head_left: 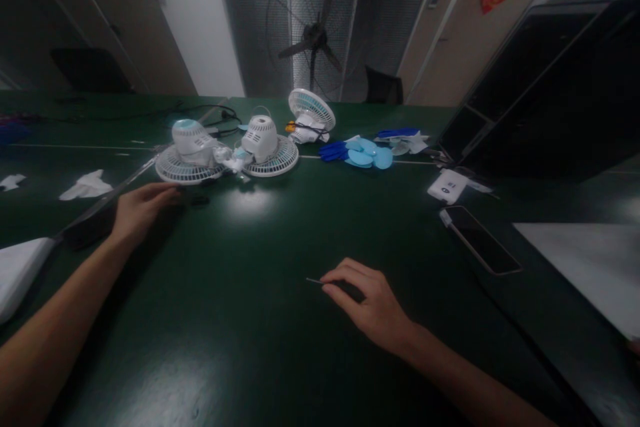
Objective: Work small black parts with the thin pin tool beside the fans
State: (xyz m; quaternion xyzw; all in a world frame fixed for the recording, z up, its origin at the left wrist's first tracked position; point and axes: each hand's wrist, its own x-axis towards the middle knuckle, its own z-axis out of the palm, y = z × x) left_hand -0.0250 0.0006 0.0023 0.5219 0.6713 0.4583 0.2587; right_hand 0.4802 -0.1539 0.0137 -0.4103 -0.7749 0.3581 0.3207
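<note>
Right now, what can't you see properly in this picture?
All in the head view:
- Handle of the thin tool: mostly covered by the right hand.
- Small dark thing near the left hand: too dim and blurred to name.
- Marks on the small white box: too small and blurred.
- White block: cut off by the left edge.
- White sheet: cut off by the right edge.

One head-worn view looks forward and down across the table (240,233) from close above.
</note>
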